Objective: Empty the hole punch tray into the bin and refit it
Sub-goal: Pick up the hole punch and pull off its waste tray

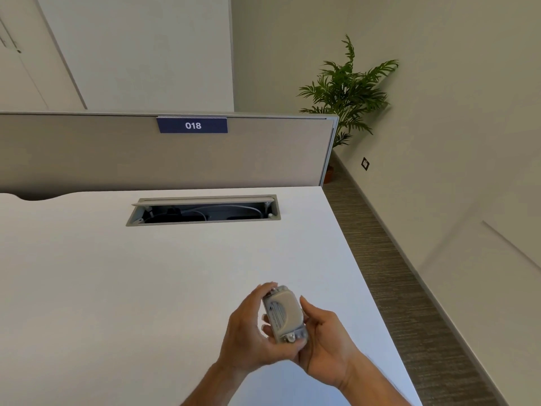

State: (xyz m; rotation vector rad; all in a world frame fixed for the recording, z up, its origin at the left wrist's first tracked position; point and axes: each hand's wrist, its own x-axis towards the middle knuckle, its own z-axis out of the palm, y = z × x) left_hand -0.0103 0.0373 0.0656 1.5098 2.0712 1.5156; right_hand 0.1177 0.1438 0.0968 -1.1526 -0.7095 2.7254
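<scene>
Left hand and right hand fingers clamp the grey hole punch above the white table, near its right edge.

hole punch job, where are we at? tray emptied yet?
Done: can't confirm any emptying; no bin in view. In hand: the left hand and right hand both grip the grey hole punch above the white desk. Whether the tray is on or off isn't clear. Left, as far as visible: emptying into a bin, refitting.
</scene>
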